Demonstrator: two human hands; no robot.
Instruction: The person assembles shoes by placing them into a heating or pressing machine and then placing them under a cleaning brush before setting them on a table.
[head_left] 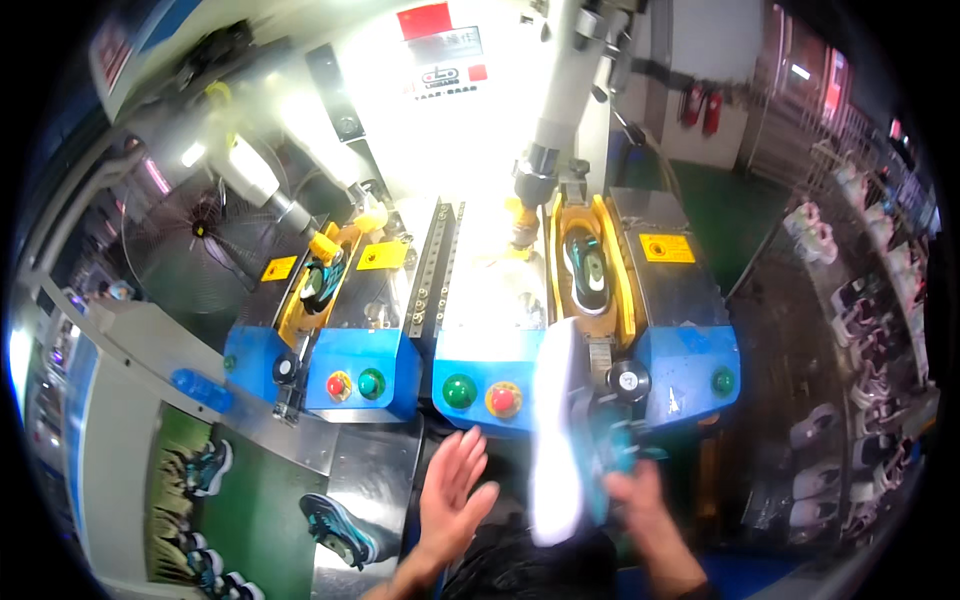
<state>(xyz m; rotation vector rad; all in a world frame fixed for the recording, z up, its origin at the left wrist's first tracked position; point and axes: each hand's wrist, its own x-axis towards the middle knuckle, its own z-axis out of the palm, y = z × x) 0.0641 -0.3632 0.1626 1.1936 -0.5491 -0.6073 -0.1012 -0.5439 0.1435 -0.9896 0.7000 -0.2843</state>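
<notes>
Hands in view: two, both of the wearer.
Left hand (455, 495): open, fingers extended and close together, thumb set apart; it grasps nothing and lies just left of the held shoe.
Right hand (645, 505): fingers bent onto the upper of the held shoe at its lower right side; blur hides the exact closure of each finger.
Held shoe (558, 450): one, raised before the right-hand blue housing (660, 375), between the two hands.
Appearance of held shoe: long white sole turned toward the left, glaring and smeared by motion; upper teal and dark, facing right; which end is the toe cannot be told.
Cradled shoes: two, dark with teal lines; one in the left yellow cradle (297, 312), one in the right yellow cradle (624, 275).
Shelf shoe (335, 525): one, dark and teal with a pale sole edge, resting on the metal shelf (375, 455), left of the left hand.
Lower-left shoes: at least three, dark and teal with white soles, one (208, 468) above the others.
Push buttons: two red, one (339, 386) left and one (502, 400) right; four green, including one (459, 391) beside the right red button.
Yellow labels: three, one (667, 248) right of the right cradle.
Black round knobs: two, one (629, 380) below the right cradle.
Fan (200, 230): one, at left.
Right-hand rack: many shoes, too crowded to count.
</notes>
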